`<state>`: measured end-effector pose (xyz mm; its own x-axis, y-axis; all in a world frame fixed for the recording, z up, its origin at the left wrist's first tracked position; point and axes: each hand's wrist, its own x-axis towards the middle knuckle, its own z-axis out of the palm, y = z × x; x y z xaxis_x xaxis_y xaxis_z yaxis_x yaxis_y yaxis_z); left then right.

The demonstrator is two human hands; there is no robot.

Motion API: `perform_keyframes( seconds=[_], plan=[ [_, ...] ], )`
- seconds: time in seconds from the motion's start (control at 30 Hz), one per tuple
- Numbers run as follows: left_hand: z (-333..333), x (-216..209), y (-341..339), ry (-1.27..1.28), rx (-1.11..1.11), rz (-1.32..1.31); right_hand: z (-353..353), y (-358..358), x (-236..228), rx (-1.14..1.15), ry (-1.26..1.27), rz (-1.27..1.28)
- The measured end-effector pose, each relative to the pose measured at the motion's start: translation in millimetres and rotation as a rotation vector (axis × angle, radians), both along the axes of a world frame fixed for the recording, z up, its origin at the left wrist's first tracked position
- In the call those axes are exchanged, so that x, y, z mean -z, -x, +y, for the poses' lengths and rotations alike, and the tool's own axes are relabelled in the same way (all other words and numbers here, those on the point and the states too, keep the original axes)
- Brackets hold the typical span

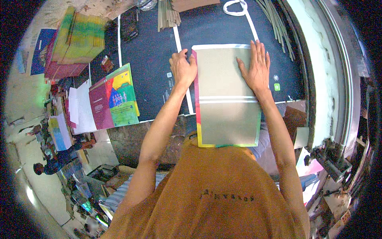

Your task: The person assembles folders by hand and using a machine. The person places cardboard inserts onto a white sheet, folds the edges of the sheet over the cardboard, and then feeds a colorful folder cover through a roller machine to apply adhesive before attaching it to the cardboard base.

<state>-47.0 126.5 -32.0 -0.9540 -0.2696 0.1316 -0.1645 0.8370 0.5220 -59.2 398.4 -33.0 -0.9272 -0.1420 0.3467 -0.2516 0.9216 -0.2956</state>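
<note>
A book cover case (229, 119) lies inside up in front of me, its near part reaching past the table edge toward my body. Two grey boards sit in it with a pale strip between them, and coloured printed edges are folded over around them. Beside its upper left edge is my left hand (183, 71), fingers loosely bent, thumb apart and touching the rim. My right hand (258, 71) lies flat along the upper right edge, fingers stretched out and thumb spread onto the board.
Printed covers (113, 97) lie left on the dark table (151, 71). Behind them stands a tall stack of yellow-green covers (81, 38). Board strips (168, 18) and a white tape roll (234, 8) lie at the far side. A ledge (308, 79) bounds the right. Another person (55, 163) is far left.
</note>
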Motion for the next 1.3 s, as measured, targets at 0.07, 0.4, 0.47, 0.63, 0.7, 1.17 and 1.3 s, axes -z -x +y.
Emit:
perform_keyframes(
  seconds=[0.07,0.4,0.47,0.63,0.7,1.17,1.3],
  plan=[
    [9,1,3,-0.269,-0.089,-0.079,-1,1,-1,-0.006,0.011,0.001],
    [-4,3,24,-1.624,-0.252,-0.319,3,-2,0,0.017,0.001,-0.005],
    [-5,8,28,-1.663,-0.246,-0.308,4,-1,-1,0.015,-0.003,0.0],
    [-2,4,30,-1.654,-0.282,-0.337,6,-1,-1,0.015,0.011,-0.006],
    [0,0,31,-1.597,-0.32,-0.35,5,-1,-2,-0.001,0.038,0.012],
    [38,-30,86,0.071,0.802,-0.123,1,-5,-5,0.018,0.046,0.021],
    [81,-35,41,0.34,0.768,0.039,7,-2,-1,0.051,0.028,-0.012]
  ],
)
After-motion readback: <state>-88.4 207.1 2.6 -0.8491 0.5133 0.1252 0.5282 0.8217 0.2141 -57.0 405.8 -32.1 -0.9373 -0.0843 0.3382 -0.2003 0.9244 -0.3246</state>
